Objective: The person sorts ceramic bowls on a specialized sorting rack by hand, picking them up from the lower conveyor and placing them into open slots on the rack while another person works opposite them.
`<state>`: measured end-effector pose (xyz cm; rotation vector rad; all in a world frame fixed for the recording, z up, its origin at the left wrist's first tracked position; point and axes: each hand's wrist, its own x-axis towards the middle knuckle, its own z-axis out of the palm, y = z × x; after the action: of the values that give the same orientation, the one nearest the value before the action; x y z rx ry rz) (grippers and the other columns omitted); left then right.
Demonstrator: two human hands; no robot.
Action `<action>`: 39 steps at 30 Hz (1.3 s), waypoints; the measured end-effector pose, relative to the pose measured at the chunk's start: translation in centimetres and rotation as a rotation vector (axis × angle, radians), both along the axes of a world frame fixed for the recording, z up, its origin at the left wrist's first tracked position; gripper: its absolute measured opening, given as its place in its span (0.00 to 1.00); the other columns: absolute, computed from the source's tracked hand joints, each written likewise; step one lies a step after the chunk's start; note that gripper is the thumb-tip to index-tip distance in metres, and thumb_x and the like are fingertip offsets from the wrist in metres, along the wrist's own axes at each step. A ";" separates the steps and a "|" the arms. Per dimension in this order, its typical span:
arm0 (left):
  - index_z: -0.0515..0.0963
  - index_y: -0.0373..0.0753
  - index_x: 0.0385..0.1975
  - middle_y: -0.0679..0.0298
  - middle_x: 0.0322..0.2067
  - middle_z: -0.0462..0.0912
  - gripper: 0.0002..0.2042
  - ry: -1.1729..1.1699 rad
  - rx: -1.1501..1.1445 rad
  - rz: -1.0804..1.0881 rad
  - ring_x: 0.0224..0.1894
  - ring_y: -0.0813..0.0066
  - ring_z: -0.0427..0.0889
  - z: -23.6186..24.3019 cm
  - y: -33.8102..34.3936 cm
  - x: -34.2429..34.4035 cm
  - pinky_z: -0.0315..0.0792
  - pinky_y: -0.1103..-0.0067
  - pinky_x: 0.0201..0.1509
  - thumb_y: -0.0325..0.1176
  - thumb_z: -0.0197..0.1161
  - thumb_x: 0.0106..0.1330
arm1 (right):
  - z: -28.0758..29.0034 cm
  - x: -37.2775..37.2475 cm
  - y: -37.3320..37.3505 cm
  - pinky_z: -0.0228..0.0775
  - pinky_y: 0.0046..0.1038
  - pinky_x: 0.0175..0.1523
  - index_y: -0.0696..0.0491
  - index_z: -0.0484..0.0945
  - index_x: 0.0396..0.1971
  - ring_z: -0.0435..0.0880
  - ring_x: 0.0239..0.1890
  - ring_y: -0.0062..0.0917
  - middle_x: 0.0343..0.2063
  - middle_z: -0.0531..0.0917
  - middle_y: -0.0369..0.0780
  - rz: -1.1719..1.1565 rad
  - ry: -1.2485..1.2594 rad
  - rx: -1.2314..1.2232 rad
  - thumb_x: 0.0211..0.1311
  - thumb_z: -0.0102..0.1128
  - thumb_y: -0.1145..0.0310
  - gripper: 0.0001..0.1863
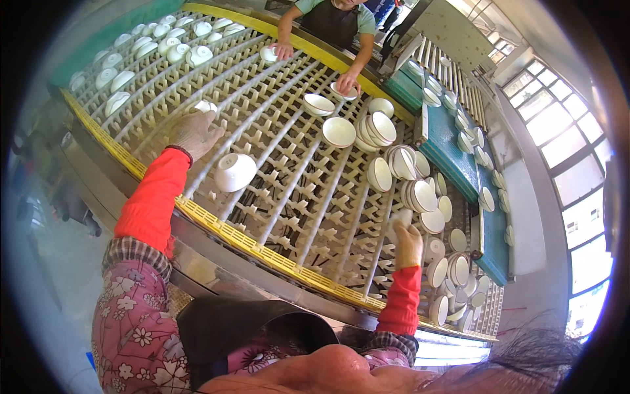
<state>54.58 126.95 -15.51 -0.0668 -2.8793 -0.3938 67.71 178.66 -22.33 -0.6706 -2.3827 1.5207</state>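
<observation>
One white bowl (205,106) sits at the fingertips of the gloved left hand (195,134), mostly hidden; whether that hand grips it, I cannot tell. The right hand (408,246) pinches one blurred bowl (399,218) beside stacked bowls (421,196), too overlapped to count. One overturned bowl (235,173) lies nearby on the pegged conveyor (289,197). One co-worker (331,25) is cut off above.
</observation>
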 end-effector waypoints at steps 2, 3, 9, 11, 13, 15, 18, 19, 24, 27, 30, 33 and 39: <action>0.79 0.34 0.38 0.49 0.32 0.84 0.18 0.002 -0.026 0.030 0.39 0.51 0.84 -0.1 0.5 0.6 0.75 0.59 0.45 0.46 0.59 0.66 | 2.3 -1.4 -4.9 0.74 0.22 0.46 0.65 0.80 0.48 0.83 0.40 0.21 0.39 0.85 0.38 0.173 0.029 -0.271 0.64 0.64 0.59 0.23; 0.78 0.34 0.35 0.49 0.31 0.83 0.17 0.006 -0.038 0.040 0.38 0.52 0.84 -0.2 0.8 0.7 0.74 0.59 0.45 0.45 0.60 0.66 | 2.6 -2.3 -5.9 0.75 0.24 0.47 0.65 0.80 0.47 0.84 0.41 0.23 0.39 0.85 0.40 0.264 0.054 -0.363 0.66 0.62 0.63 0.20; 0.79 0.37 0.31 0.51 0.28 0.83 0.16 0.017 -0.034 0.037 0.37 0.50 0.83 -0.3 1.7 0.5 0.74 0.59 0.43 0.47 0.60 0.65 | 7.8 -11.5 -16.9 0.78 0.29 0.50 0.62 0.74 0.55 0.86 0.44 0.31 0.43 0.84 0.45 0.731 0.318 -0.659 0.74 0.51 0.62 0.20; 0.79 0.36 0.30 0.51 0.28 0.82 0.17 0.011 -0.019 0.038 0.36 0.50 0.83 -0.8 0.9 0.7 0.74 0.58 0.42 0.47 0.60 0.65 | 9.0 -13.4 -21.3 0.78 0.35 0.54 0.61 0.71 0.57 0.85 0.45 0.36 0.45 0.82 0.48 0.674 0.257 -1.076 0.73 0.52 0.58 0.24; 0.79 0.36 0.30 0.51 0.28 0.82 0.17 -0.031 -0.016 0.033 0.35 0.50 0.83 -0.4 0.9 0.9 0.74 0.59 0.41 0.47 0.60 0.65 | 8.0 -14.0 -21.7 0.78 0.34 0.53 0.60 0.73 0.54 0.85 0.46 0.37 0.46 0.81 0.50 0.654 0.116 -0.951 0.71 0.51 0.58 0.22; 0.79 0.36 0.31 0.51 0.28 0.83 0.16 -0.121 -0.023 0.029 0.35 0.50 0.83 0.6 1.3 1.4 0.74 0.59 0.41 0.46 0.59 0.66 | 6.3 -13.7 -21.4 0.78 0.30 0.50 0.59 0.74 0.51 0.86 0.42 0.29 0.38 0.84 0.47 0.595 0.151 -0.501 0.67 0.54 0.61 0.19; 0.80 0.36 0.34 0.50 0.29 0.83 0.16 -0.121 -0.013 0.008 0.36 0.50 0.83 -0.1 2.3 1.4 0.75 0.60 0.42 0.46 0.58 0.68 | 3.6 -14.6 -18.5 0.76 0.31 0.53 0.59 0.75 0.49 0.86 0.37 0.30 0.27 0.83 0.44 0.514 0.173 0.313 0.62 0.59 0.62 0.20; 0.80 0.36 0.35 0.50 0.29 0.83 0.16 -0.135 -0.041 0.020 0.36 0.50 0.83 -0.3 2.9 1.4 0.75 0.59 0.42 0.45 0.57 0.68 | 3.4 -15.1 -18.0 0.74 0.33 0.55 0.59 0.76 0.49 0.86 0.38 0.32 0.29 0.84 0.45 0.487 0.226 0.486 0.62 0.60 0.61 0.20; 0.79 0.36 0.40 0.49 0.33 0.84 0.15 -0.182 -0.073 0.042 0.39 0.50 0.84 -1.1 5.8 1.3 0.76 0.58 0.45 0.42 0.54 0.71 | 3.4 -19.4 -15.3 0.62 0.36 0.67 0.58 0.79 0.52 0.82 0.53 0.36 0.47 0.84 0.46 0.486 0.251 1.175 0.61 0.62 0.55 0.25; 0.79 0.36 0.42 0.49 0.35 0.85 0.15 -0.175 -0.071 0.035 0.41 0.49 0.84 -2.1 5.3 0.7 0.76 0.58 0.47 0.41 0.54 0.72 | 1.7 -21.5 -14.7 0.68 0.36 0.62 0.53 0.82 0.45 0.84 0.47 0.38 0.42 0.86 0.44 0.497 0.200 1.369 0.62 0.61 0.56 0.18; 0.77 0.33 0.39 0.46 0.31 0.83 0.14 -0.103 -0.013 0.036 0.37 0.46 0.84 -3.2 4.6 0.2 0.75 0.57 0.44 0.39 0.53 0.71 | 0.4 -22.6 -14.8 0.76 0.33 0.50 0.52 0.85 0.40 0.87 0.40 0.34 0.39 0.87 0.43 0.507 0.139 1.276 0.64 0.60 0.55 0.16; 0.76 0.31 0.36 0.43 0.29 0.81 0.13 -0.060 0.061 0.046 0.36 0.44 0.83 -4.6 3.9 0.4 0.74 0.56 0.42 0.37 0.53 0.71 | -0.2 -22.6 -16.4 0.79 0.33 0.39 0.54 0.85 0.38 0.87 0.34 0.28 0.34 0.87 0.40 0.336 -0.011 0.365 0.67 0.59 0.55 0.17; 0.75 0.32 0.38 0.43 0.33 0.82 0.12 -0.057 0.087 0.098 0.39 0.42 0.82 -5.8 2.0 0.1 0.73 0.55 0.44 0.37 0.53 0.71 | 2.3 -20.9 -21.4 0.75 0.48 0.59 0.56 0.66 0.62 0.78 0.56 0.39 0.58 0.74 0.46 0.691 0.188 -1.158 0.76 0.48 0.59 0.22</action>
<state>54.72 128.93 -21.34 0.1021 -2.9020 -0.5093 46.79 157.24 -20.08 0.2190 -1.4291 3.0711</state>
